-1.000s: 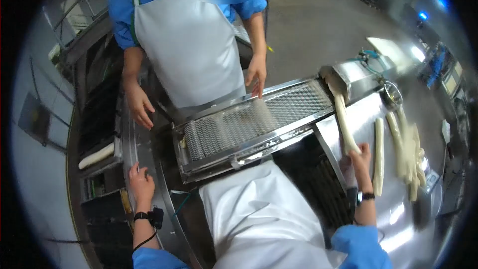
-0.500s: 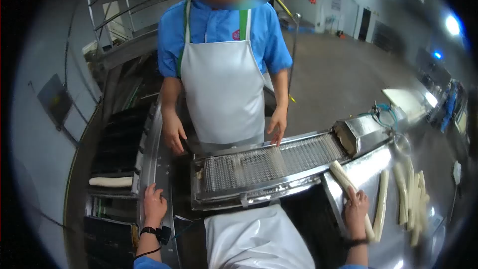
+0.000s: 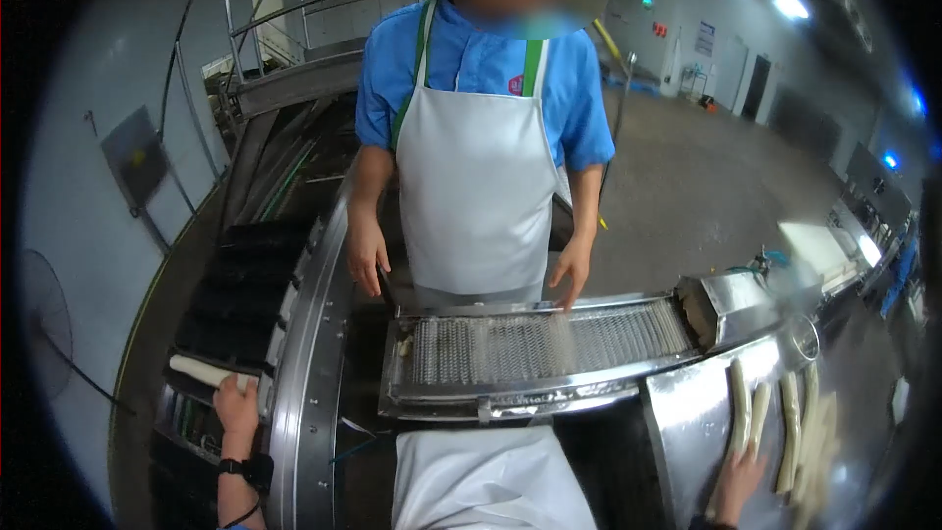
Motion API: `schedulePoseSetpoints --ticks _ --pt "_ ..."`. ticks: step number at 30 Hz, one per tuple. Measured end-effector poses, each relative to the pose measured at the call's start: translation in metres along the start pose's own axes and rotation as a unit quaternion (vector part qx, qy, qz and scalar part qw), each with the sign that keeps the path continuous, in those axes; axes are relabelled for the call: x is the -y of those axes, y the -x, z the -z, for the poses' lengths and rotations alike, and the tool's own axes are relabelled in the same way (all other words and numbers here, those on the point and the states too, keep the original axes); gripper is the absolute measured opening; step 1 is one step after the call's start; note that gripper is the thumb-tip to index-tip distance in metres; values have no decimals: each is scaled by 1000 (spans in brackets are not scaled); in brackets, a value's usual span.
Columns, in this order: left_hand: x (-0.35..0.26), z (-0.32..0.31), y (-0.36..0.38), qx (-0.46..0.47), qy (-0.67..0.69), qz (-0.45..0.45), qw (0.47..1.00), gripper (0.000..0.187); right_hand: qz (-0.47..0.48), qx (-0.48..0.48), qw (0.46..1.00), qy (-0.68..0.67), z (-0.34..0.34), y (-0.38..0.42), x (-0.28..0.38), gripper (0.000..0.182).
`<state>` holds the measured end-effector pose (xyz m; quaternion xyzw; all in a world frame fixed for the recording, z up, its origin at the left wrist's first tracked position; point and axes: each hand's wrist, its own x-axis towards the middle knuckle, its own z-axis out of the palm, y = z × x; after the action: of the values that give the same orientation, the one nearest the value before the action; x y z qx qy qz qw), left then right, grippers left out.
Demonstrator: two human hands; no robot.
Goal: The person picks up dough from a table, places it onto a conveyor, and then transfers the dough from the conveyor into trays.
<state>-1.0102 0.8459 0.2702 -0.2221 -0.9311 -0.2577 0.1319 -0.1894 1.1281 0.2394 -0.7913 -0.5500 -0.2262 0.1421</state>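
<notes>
My left hand [image 3: 237, 404] has its fingers closed on the right end of a long pale dough stick [image 3: 199, 370]. This stick lies across a dark slotted conveyor [image 3: 235, 309] on my left. Low on the right, my right hand [image 3: 738, 487] is over a steel table [image 3: 692, 412], its fingers around the lower end of a pale stick [image 3: 759, 410]. Another stick [image 3: 739, 397] lies just left of it. Several more sticks [image 3: 789, 432] lie to the right, partly blurred. The right fingertips are partly smeared by motion.
A metal-mesh belt [image 3: 530, 345] in a steel frame runs across the middle. Behind it stands a co-worker in a white apron [image 3: 476, 177], one hand [image 3: 572, 270] at the frame's far edge. A steel housing [image 3: 741, 306] covers the belt's right end.
My left hand has moved left from the metal rail onto the conveyor's dough stick. My right hand has moved right and down, and the slanted stick beneath it now lies straighter beside the others.
</notes>
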Motion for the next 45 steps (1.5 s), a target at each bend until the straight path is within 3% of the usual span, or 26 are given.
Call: schedulePoseSetpoints --ticks 1,2,4,7,9,10,12,16,18,20,22,23,24,26,28,30,31,33,35,36,37,38,39,40,41,45 --pt "10 -5 7 -11 -59 -24 998 31 -61 113 990 -62 1 10 -11 63" --pt "15 -8 9 -21 -119 -47 992 30 -63 118 990 -42 10 20 -9 65" --pt "1 3 12 -20 -96 -38 994 27 -63 122 990 -22 52 43 12 67" --pt "3 6 17 -5 -101 -64 993 26 16 140 989 35 130 41 63 59" --pt "-6 12 15 29 -5 -106 994 30 -7 211 978 3 151 33 85 53" --pt "-9 14 12 28 -6 -102 994 30 -3 210 978 2 119 32 69 53" --pt "-17 12 4 152 -61 -146 976 32 -13 153 988 -20 32 32 26 74" --pt "-28 -2 -7 115 -58 -124 984 43 -74 221 970 -74 53 12 70 71" --pt "-27 -13 -17 97 -56 -119 987 49 -30 218 971 -94 51 15 85 63" --pt "-39 -13 -29 163 -54 -28 985 50 31 186 979 -76 43 17 90 59" --pt "-52 -9 -36 181 -48 36 982 50 2 383 899 -213 66 7 116 53" --pt "-59 -7 -39 185 -46 46 981 50 -23 386 856 -344 37 10 113 45" --pt "-62 -5 -41 190 -46 62 979 49 -4 393 857 -332 49 5 124 45" --pt "-51 -14 -46 202 -20 59 977 49 -25 441 746 -498 102 3 176 41" --pt "-58 -12 -46 199 -19 69 977 46 30 487 719 -495 152 -11 229 52" --pt "-58 -13 -43 187 -23 55 981 45 71 521 606 -597 211 -23 275 50" --pt "-58 -14 -43 176 -27 33 983 43 74 521 607 -596 235 -27 292 50" --pt "-57 -15 -43 170 -22 37 985 42 192 512 536 -643 271 -30 321 80" --pt "-54 -14 -43 164 -17 34 986 40 292 401 598 -629 321 -16 370 48" --pt "-53 -14 -42 154 -16 31 987 40 443 346 634 -532 315 -30 387 54" --pt "-55 -16 -42 143 -11 24 989 39 345 403 510 -677 347 2 417 52" --pt "-57 -15 -41 130 -8 9 991 39 185 698 261 -641 358 -23 441 56" --pt "-54 -15 -39 116 -6 -6 993 39 296 688 138 -648 363 4 495 61" --pt "-48 -22 -35 64 -8 -41 997 41 306 669 114 -668 370 11 507 65" --pt "-48 -21 -35 74 2 -29 997 40 329 662 43 -672 356 11 531 68" --pt "-46 -20 -39 100 11 -4 995 36 299 579 114 -750 329 12 543 69"
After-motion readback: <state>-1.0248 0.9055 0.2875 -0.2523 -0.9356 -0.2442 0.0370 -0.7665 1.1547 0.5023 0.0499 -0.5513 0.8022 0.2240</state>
